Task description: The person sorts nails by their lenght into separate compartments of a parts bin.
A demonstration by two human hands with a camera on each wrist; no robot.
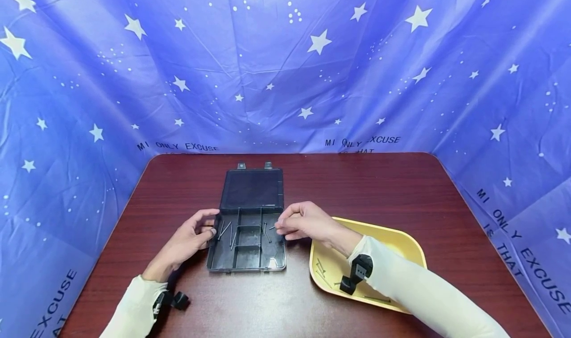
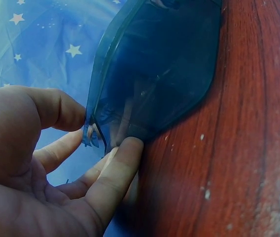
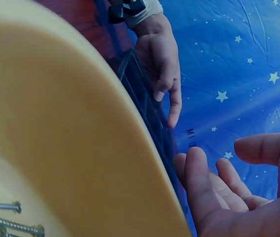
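A dark clear-plastic compartment box lies on the table with its lid folded back. Long screws lie in its left compartment, and a few more in the right one. My left hand holds the box's left edge between thumb and fingers; in the left wrist view the fingertips touch its corner. Over the box's right edge hovers my right hand, fingertips by a small screw. The right wrist view shows its thumb and fingers apart, nothing visible between them.
To the right, under my right forearm, stands a yellow bin with several loose screws inside. The wooden table ends at a blue star-printed curtain behind and at both sides.
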